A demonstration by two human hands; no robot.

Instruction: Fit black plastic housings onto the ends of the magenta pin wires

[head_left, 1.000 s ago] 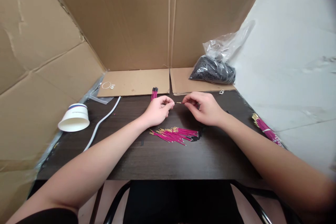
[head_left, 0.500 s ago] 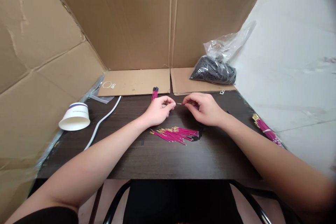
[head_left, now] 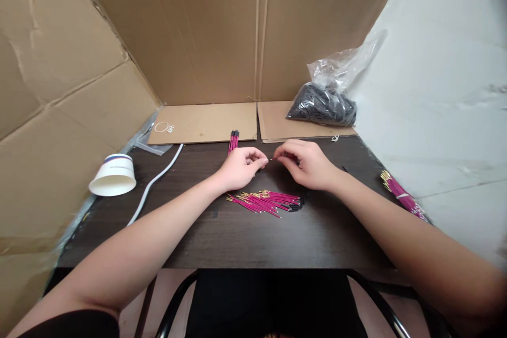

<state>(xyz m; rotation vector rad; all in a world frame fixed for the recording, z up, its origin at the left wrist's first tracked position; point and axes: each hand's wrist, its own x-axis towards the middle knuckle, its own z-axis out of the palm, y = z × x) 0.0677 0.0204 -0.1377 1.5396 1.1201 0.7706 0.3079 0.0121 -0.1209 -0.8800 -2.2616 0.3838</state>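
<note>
Two bare hands are seen, the left hand (head_left: pixel 245 166) and the right hand (head_left: pixel 307 163), with one thin wire lead (head_left: pixel 271 159) between their fingertips. On a clock centred there, one loose pile of magenta leads (head_left: pixel 261 203) is spread at 6 o'clock, with several black sleeves (head_left: pixel 293 207) at its right end. Two bundles are counted: a black-ended bundle (head_left: pixel 233 143) at 10 o'clock and a banded bundle (head_left: pixel 396 188) between 3 and 4. One plastic bag of black pieces (head_left: pixel 322 105) is set between 1 and 2, one white paper cup (head_left: pixel 114 171) at 9, and one pale cable (head_left: pixel 148 185) between 8 and 9

The leads in the pile cannot be counted, so closely are they overlapped; the near end of the black-ended bundle is covered by the left hand, and the lower end of the cable is hidden by the left forearm

The wire lead is pinched between the right thumb and forefinger, most of it masked by that hand — only a short stretch is exposed, pointed toward 9 o'clock and met by the left fingertips. The left thumb and forefinger are drawn together, but whether anything is gripped there cannot be told
</note>
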